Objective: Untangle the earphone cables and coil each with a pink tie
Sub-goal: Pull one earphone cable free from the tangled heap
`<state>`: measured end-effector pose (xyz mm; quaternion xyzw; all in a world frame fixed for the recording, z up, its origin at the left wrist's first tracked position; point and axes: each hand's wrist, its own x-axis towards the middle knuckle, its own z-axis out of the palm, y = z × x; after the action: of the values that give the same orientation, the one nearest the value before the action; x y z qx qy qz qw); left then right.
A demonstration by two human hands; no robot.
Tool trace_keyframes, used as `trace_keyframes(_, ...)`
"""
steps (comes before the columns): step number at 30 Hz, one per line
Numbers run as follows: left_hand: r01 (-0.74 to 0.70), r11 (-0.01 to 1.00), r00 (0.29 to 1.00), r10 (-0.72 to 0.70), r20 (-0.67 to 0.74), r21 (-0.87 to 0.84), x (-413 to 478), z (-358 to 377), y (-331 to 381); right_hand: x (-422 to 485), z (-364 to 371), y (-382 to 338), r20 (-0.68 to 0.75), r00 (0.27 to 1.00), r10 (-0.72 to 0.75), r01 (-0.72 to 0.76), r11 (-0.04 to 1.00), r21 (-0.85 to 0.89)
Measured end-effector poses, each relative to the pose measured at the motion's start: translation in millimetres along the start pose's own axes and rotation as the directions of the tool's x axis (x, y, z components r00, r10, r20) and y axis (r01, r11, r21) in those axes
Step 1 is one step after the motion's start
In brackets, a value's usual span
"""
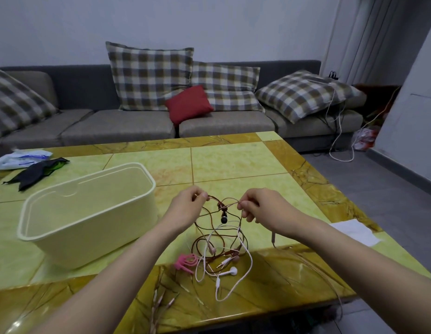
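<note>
Untangling was under way — the left hand [189, 204] and right hand [259, 208] each pinched a brown strand [231, 202], raised above the cable tangle [221, 248] on the table [233, 160]. Next, I judged, it needed teasing free; pink ties [185, 261] lay beside.

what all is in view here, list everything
table: 1, yellow-green marble, centre
bin: 1, cream, table left
cables: tangled bunch, brown, white, pinkish, table front
ties: few, pink, left of cables
paper: 1, white, table right
packet: 1, white-blue, table far left
black wrapper: 1, beside packet
sofa: 1, grey, behind table
pillows: 4, plaid, on sofa
cushion: 1, red, sofa middle
left hand: pinches cables' top strand
right hand: pinches the same strand, other end
</note>
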<state>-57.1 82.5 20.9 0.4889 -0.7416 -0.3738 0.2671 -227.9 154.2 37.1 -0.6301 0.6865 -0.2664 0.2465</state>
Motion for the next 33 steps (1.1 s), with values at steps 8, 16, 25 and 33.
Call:
trace_keyframes(8,0.034,0.999,0.984,-0.029,0.179,-0.023,-4,6,0,3,4,-7,-0.039,0.997,-0.059,0.057,0.996,-0.063)
trace_keyframes(16,0.112,0.920,0.992,-0.125,-0.010,-0.375,0,13,-2,6,12,-16,-0.003,0.999,-0.042,0.042,0.999,-0.009)
trace_keyframes(25,0.149,0.758,0.984,-0.178,0.019,-0.635,2,17,7,22,10,-21,-0.116,0.993,0.007,-0.016,0.997,-0.075)
trace_keyframes(33,0.159,0.766,0.984,-0.177,0.033,-0.623,3,16,5,25,9,-18,-0.113,0.994,0.005,-0.021,0.990,-0.141)
